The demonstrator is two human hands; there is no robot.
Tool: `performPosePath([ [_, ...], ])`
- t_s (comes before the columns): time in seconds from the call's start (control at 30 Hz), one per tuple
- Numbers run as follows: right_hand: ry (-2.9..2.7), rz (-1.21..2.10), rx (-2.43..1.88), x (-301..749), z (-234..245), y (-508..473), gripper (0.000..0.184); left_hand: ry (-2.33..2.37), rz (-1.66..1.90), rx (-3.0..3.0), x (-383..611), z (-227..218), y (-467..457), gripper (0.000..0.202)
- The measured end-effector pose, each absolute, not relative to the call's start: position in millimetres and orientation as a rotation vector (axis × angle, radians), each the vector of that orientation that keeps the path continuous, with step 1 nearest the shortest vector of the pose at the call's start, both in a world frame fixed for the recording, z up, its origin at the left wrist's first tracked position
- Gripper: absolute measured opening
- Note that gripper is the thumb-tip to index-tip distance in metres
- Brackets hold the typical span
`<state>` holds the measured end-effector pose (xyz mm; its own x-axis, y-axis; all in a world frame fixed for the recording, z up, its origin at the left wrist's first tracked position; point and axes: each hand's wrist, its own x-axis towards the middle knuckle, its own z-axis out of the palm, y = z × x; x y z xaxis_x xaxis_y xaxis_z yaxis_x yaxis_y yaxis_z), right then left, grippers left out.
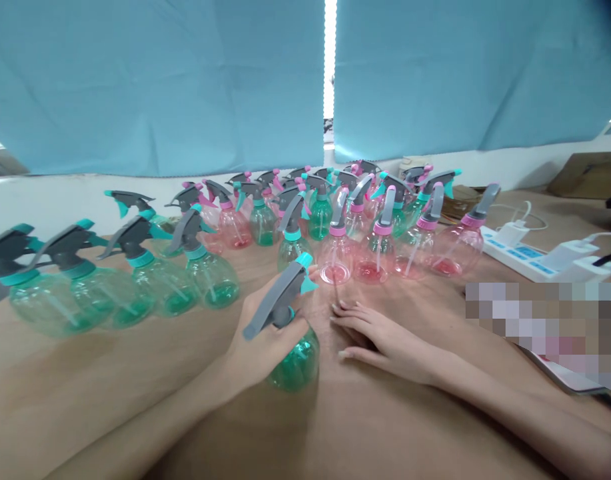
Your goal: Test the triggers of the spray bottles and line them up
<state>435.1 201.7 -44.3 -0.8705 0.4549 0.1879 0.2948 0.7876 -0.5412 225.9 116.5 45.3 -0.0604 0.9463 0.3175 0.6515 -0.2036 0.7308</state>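
My left hand (265, 340) is wrapped round the neck of a green spray bottle (298, 363) with a grey and teal trigger head. The bottle stands roughly upright at the front middle of the table, its nozzle turned away to the right. Part of its body is hidden by my fingers. To the right of it, my right hand (380, 337) rests near the tabletop with its fingers stretched out and nothing in them. Just beyond that hand stand pink spray bottles (336, 260) with grey heads and pink collars.
A row of green spray bottles (212, 280) runs along the left. Several more green and pink ones crowd the back, before a blue curtain (160, 87). On the right lie a white power strip (520, 253) with plugged-in chargers and a blurred-out flat object (560, 333). Brown paper (110, 380) covers the table.
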Motion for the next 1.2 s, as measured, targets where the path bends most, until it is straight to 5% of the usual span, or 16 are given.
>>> performPosePath([
  [0.17,-2.646,0.796,-0.646,435.9,-31.7,191.1,0.056,1.756,1.193,1.851,224.0,38.2,115.5,0.008],
  [0.33,-2.631,0.804,-0.614,427.8,-15.6,170.4,0.055,1.743,1.191,1.835,224.1,38.1,114.1,0.005],
  [0.67,-2.518,0.658,-0.674,390.8,-0.6,146.4,0.083,1.751,1.173,1.858,220.8,38.9,108.2,0.006],
  [0.87,-2.379,0.652,-0.735,363.8,-8.0,139.0,0.084,1.638,1.227,1.890,218.9,43.5,108.2,0.030],
  [0.97,-2.423,0.622,-0.766,357.3,-1.9,135.5,0.068,1.586,1.263,1.962,207.4,34.0,101.7,0.038],
  [1.2,-2.522,0.469,-0.758,347.3,18.3,142.8,0.067,1.801,1.441,2.019,156.7,-16.0,64.4,0.018],
])
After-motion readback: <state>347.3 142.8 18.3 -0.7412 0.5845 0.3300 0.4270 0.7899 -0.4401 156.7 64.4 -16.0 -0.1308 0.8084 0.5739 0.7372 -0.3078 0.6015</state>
